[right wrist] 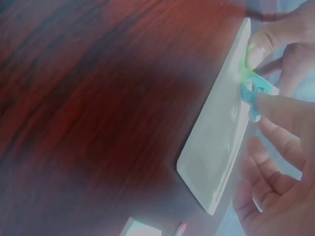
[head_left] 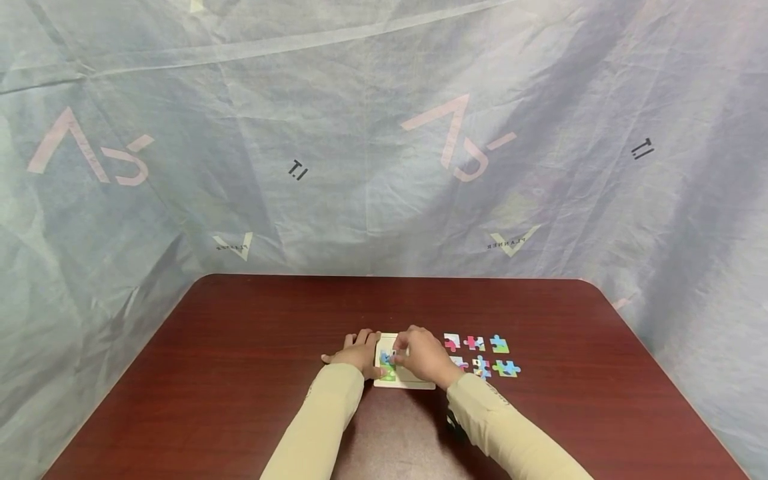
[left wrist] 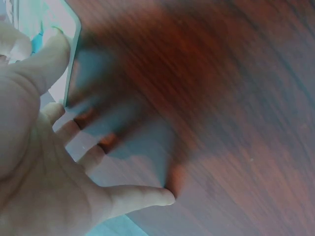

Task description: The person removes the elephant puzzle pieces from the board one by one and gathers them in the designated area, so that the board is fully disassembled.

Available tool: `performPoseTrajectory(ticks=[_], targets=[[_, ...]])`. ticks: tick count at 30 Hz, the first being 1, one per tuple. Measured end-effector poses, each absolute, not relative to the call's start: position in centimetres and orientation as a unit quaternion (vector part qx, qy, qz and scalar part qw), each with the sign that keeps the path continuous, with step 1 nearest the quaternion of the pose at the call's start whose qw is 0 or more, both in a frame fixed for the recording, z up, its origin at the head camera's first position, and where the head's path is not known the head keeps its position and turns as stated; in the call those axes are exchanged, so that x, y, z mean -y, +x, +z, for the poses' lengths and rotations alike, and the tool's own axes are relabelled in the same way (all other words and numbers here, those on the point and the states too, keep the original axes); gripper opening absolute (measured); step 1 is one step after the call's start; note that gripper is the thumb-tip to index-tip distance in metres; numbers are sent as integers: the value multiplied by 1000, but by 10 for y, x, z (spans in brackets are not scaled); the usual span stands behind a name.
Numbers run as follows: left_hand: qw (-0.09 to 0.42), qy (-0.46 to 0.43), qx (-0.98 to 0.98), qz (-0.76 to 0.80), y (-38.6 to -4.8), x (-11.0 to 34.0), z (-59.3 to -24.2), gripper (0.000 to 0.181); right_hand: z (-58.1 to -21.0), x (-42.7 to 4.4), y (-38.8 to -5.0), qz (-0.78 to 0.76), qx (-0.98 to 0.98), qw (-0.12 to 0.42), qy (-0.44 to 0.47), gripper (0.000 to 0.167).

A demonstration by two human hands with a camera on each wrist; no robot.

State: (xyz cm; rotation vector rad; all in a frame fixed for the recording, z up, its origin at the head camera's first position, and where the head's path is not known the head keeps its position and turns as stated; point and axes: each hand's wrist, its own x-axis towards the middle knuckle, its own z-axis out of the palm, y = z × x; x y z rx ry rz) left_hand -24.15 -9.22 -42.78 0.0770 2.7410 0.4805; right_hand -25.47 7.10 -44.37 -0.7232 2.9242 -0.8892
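Note:
A pale puzzle board (head_left: 414,385) lies on the table, a green piece (head_left: 389,375) set in its near left corner. My left hand (head_left: 358,353) rests at the board's left edge with fingers spread; its thumb (left wrist: 51,54) presses on the board's corner area. Over the board, my right hand (head_left: 423,357) pinches a blue jigsaw piece (right wrist: 253,93) against the green one. The right thumb covers part of the blue piece, so I cannot tell whether it lies flat. The remaining board surface (right wrist: 211,132) is bare and cream-coloured.
Right of the board lie several loose jigsaw pieces in two rows, among them a pink-and-white piece (head_left: 452,342) and a blue-green piece (head_left: 507,369). The right hand and forearm partly hide the nearest ones. A grey printed cloth (head_left: 366,133) hangs behind the reddish-brown table (head_left: 270,313).

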Motion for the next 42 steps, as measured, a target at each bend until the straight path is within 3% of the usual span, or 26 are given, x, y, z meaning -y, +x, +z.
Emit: performPoseTrajectory(ticks=[18,26,29,34,38,42], targets=[[180,23,-969,169,-242,90,-426,76,-438,-79,-258,-334,-923,-55,-181,6],[186,24,-967,170,-237,90,-419,78,-426,-99,-258,-350,-919,68,-169,13],[182,26,-968,168,-236,90,-418,77,-427,-104,-257,-337,-923,87,-167,13],[175,28,-970,169,-236,91,-420,78,-429,-107,-257,-307,-935,66,-164,2],[172,28,-969,173,-238,91,-422,78,-429,-108,-255,-284,-941,45,-176,16],[172,28,-969,175,-239,92,-423,78,-431,-110,-251,-250,-947,25,-199,21]])
